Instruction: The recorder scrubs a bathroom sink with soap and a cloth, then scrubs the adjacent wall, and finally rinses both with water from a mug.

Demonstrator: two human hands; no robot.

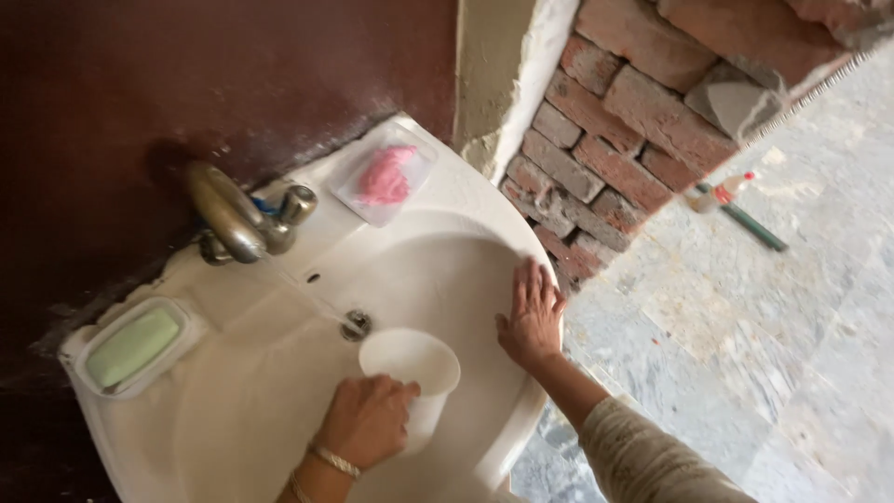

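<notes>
- Left hand (366, 419) has its fingers wrapped round the white plastic cup (411, 365), held mouth-up in the washbasin (466, 214), just below the drain (355, 324).
- Right hand (533, 319) lies flat on the basin rim, fingers together, beside the cup.
- Brass tap (233, 216) stands up-left of the cup.

a white wash basin (484, 214) is fixed to a dark red-brown wall. on its back ledge sit a metal tap (237, 219), a clear dish with a pink soap (386, 175) and another clear dish with a green soap (133, 346). a white cup (414, 368) is in the bowl near the drain (355, 324). beside the basin, a grey stone floor (745, 317) carries a small bottle (722, 193) and a green rod (756, 227).
</notes>
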